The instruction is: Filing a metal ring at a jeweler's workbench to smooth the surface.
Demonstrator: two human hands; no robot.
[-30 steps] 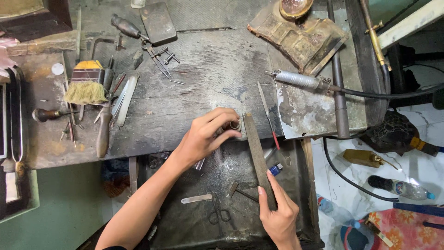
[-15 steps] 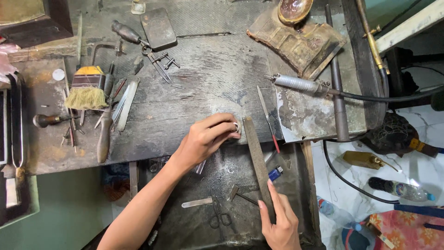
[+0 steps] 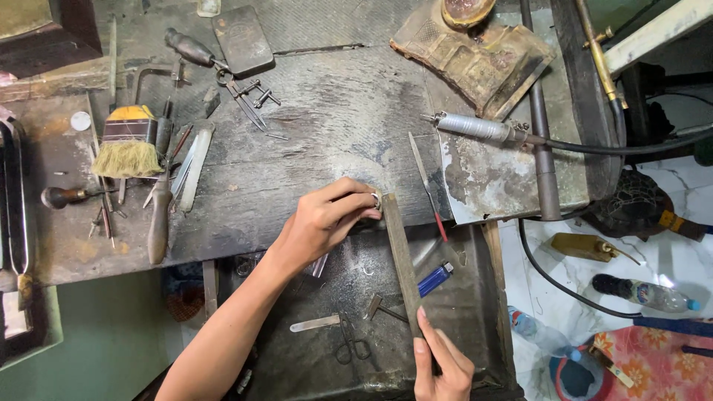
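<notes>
The grip of the left hand (image 3: 323, 223) is pinched together on a small metal ring (image 3: 376, 200), thumb and fingertips clamped around it and pressing it against the top end of a long flat file (image 3: 401, 256). The ring sits at the front edge of the dark, worn table (image 3: 327, 126), right where the file's tip meets the wood. The right hand (image 3: 443, 364) is closed on the lower end of the file, fingers wrapped over it near the bottom of the view, so the file runs at a slight slant from that hand up to the ring.

Below the table edge a dark metal tray (image 3: 356, 371) lies under both hands. In it rest a blue lighter (image 3: 434, 280) just right of the file, a small pair of scissors (image 3: 350, 341), and a flat metal strip (image 3: 315, 324) beside the scissors.

On the table, well left of the left hand, are a brush (image 3: 128, 145) with pale bristles and an orange band, and a wooden-handled tool (image 3: 158, 223) lying lengthwise near it. A thin needle file with a red tip (image 3: 428, 186) lies just right of the ring. Farther right, a silver rotary handpiece (image 3: 475, 128) with a black cable rests on a pale patch of the table. A plastic bottle (image 3: 645, 293) lies on the floor to the right.
</notes>
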